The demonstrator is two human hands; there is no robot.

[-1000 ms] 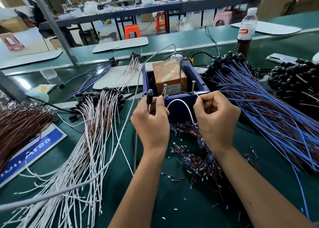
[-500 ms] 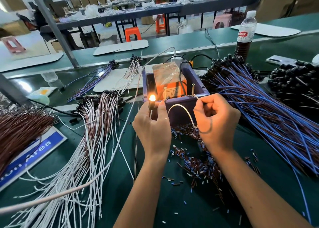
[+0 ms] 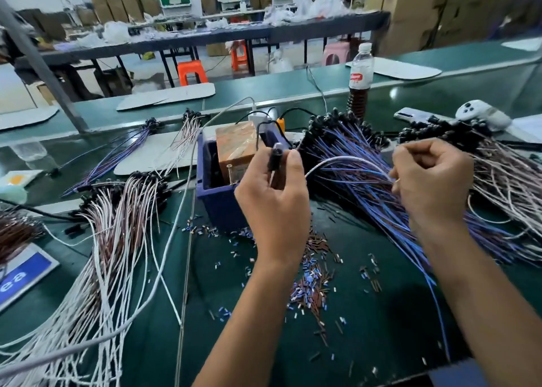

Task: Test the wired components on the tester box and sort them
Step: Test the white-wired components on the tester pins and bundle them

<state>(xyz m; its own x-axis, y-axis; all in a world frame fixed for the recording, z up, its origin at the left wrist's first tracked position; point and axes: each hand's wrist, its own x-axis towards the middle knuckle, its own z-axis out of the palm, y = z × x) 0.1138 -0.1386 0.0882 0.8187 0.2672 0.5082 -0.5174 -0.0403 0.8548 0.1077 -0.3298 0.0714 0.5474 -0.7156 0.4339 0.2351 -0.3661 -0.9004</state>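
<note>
A plastic bottle [image 3: 361, 75] holding a little dark drink stands upright at the far edge of the green desk [image 3: 366, 322]. To its right lie a phone [image 3: 410, 114] and a white device [image 3: 481, 113], close together. A blue-and-white sign [image 3: 22, 273] lies at the desk's left edge. Beyond the desk stand an orange stool [image 3: 191, 71], a pink stool [image 3: 335, 54] and stacked cardboard boxes [image 3: 425, 8].

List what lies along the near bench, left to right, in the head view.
Blue sign → white-wired pile → blue tester box → left hand → right hand.
</note>
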